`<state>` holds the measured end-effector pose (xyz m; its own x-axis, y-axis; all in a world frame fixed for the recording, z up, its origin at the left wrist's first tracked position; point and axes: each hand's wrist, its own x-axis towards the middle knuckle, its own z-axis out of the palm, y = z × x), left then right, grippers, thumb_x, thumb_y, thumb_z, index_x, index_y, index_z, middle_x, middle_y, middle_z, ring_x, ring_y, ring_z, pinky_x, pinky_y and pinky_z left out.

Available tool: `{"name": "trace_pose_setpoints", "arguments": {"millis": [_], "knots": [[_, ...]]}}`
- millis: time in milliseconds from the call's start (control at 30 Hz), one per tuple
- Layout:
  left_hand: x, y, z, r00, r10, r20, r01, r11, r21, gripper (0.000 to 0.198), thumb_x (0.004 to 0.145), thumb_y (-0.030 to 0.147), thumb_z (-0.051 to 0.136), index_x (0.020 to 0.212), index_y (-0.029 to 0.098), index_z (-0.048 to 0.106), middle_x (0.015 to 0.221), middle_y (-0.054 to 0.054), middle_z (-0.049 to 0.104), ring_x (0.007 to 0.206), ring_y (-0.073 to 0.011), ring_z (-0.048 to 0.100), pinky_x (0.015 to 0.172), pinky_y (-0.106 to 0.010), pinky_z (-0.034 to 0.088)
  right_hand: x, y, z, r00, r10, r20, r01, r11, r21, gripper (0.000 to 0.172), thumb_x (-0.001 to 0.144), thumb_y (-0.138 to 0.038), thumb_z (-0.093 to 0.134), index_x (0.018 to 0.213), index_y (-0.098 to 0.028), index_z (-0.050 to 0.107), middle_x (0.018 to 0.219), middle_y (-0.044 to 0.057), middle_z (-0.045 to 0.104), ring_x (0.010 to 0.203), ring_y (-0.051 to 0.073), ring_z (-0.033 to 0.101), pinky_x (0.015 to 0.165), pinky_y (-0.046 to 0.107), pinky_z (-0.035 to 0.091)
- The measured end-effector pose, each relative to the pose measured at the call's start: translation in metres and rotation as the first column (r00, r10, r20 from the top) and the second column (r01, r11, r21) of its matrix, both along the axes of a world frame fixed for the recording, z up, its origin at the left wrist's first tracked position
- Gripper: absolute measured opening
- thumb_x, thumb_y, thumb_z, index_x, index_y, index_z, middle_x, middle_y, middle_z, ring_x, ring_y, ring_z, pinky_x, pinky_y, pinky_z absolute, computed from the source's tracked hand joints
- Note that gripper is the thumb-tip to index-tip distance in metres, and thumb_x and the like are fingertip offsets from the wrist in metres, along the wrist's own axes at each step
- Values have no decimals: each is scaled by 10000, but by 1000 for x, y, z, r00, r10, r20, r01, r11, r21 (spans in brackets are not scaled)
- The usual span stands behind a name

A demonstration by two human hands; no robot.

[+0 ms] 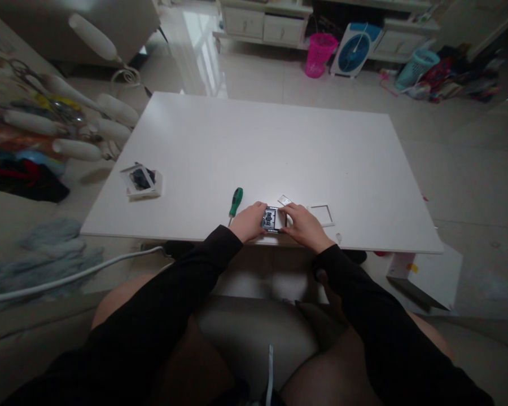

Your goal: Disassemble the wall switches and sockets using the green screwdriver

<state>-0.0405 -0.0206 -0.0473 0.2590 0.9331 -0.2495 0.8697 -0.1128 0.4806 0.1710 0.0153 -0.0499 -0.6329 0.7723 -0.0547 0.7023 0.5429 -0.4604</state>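
Note:
Near the front edge of the white table, my left hand (250, 221) grips the left end of a small rectangular device (269, 219) with a black-and-silver mechanism showing. At its other end, my right hand (301, 224) has thumb and fingers closed on a pale flat part (280, 219); I cannot tell whether that part is fixed to the device. A green-handled screwdriver (236, 202) lies just left of my left hand. Behind my right hand is a small whitish plate (284, 200). To its right lies a white rectangular frame (323, 215).
The white table (254, 141) reaches far ahead. At its left stands an open white box (144, 187) with dark items. A tiny clear piece (338, 237) lies near the front edge. Beyond are a pink basket (319, 54) and a blue-white fan (355, 49).

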Motion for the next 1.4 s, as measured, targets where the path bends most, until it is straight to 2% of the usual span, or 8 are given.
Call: {"name": "trace_pose_setpoints", "arguments": {"millis": [200,500,833,1033,1400], "knots": [[1,-1,0,1000,-5,-20,5,1000,9,581,755,210,880,1228,149,548,1334,-158,626,1235,-325,650,1006,-381,509,-2,-2,-1,1000,-5,28,5,1000,13,442,791,-216,852,1193,-244,671,1217,96,696,1085,299,632,871,421,521],[2,-2,-2,999,-22,-41,22,1000,10,586,753,212,881,1219,172,528,1327,-146,609,1219,-314,663,984,-367,513,-2,-4,6,1000,-14,23,12,999,52,355,819,-144,774,1140,-240,658,1223,108,689,1057,299,619,862,430,514],[3,-2,-3,999,-37,-34,37,999,7,629,765,192,866,1275,166,500,1374,-164,587,1251,-319,656,1010,-369,505,-3,-3,2,998,-40,39,39,999,26,399,797,-175,806,1162,-227,654,1207,111,683,1052,306,627,842,428,520],[3,-3,-3,999,-38,-29,38,999,11,623,774,182,860,1283,143,502,1381,-183,584,1247,-335,660,1011,-385,515,-4,-3,2,999,-34,25,33,999,6,432,801,-158,802,1203,-215,656,1261,115,679,1104,309,626,895,430,524],[4,-4,1,996,-40,-81,40,999,-2,603,808,210,839,1288,177,475,1403,-146,574,1246,-299,666,988,-348,527,-6,-3,2,998,-44,50,45,999,-24,428,806,-225,827,1201,-201,661,1271,119,673,1120,296,633,945,427,521]]}}
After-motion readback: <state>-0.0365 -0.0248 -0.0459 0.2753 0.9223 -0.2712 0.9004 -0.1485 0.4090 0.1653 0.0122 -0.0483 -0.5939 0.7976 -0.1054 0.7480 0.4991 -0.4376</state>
